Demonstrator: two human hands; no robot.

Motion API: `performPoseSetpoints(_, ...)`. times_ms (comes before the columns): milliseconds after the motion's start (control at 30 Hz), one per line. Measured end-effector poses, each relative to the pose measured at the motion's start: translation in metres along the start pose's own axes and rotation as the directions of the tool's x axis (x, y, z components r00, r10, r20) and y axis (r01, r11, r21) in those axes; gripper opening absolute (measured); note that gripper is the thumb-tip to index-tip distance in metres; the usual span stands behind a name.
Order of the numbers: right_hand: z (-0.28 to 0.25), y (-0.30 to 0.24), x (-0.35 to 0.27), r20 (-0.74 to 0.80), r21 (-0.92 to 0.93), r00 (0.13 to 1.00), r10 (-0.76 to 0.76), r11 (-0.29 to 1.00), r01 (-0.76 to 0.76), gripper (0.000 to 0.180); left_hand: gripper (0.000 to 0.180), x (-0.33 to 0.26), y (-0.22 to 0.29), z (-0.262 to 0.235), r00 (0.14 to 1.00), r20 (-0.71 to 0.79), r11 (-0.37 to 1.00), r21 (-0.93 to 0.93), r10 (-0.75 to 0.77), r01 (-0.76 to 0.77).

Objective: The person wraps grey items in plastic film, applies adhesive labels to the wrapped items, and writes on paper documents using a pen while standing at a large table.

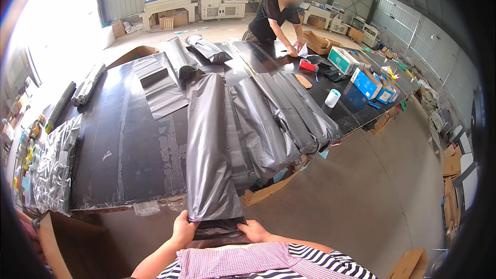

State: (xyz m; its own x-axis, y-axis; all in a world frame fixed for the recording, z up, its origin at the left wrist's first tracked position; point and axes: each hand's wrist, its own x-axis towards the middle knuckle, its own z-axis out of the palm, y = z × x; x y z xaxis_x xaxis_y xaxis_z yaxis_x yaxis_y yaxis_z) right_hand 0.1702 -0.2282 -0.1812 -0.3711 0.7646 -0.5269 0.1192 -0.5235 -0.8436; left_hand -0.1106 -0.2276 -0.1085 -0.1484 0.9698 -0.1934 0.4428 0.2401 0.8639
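The long black table (129, 139) carries a grey plastic bag (209, 144) whose long axis runs straight away from the person, its near end overhanging the table's near edge. Below that edge, the left hand (184, 229) and right hand (253, 230) each grasp a corner of the bag's near end, the 2 equally close.

Both my hands on the near end of a long grey plastic mailer bag (209, 139) hanging over the edge of the black worktable (124, 139). My left hand (184, 229) grips its bottom left corner, my right hand (254, 231) holds the folded flap on the right. More grey bags (281, 116) stacked just right of it, overlapping. Clear plastic bags (54, 168) at the table's left edge. Blue cartons (368, 82) and a white tape roll (332, 97) at the far right. Another person (276, 15) leans over the far end, hands on the table.
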Motion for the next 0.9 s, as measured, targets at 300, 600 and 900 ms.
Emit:
performPoseSetpoints(300, 0.006, -0.027, -0.028, -0.031, 0.009, 0.999, -0.013, 1.000, 0.013, 0.017, 0.024, -0.025, -0.013, -0.012, 0.990, -0.142, 0.999, 0.031, -0.005, 0.009)
performPoseSetpoints(600, 0.031, -0.045, -0.049, -0.026, 0.284, 0.986, -0.163, 0.945, 0.163, 0.012, 0.039, -0.040, 0.000, -0.025, 0.962, -0.261, 0.995, -0.047, 0.078, -0.093)
performPoseSetpoints(900, 0.033, -0.053, -0.055, -0.096, -0.064, 0.915, -0.391, 0.920, 0.387, 0.004, 0.034, -0.032, 0.059, 0.029, 0.465, 0.445, 0.361, 0.302, 0.766, -0.883)
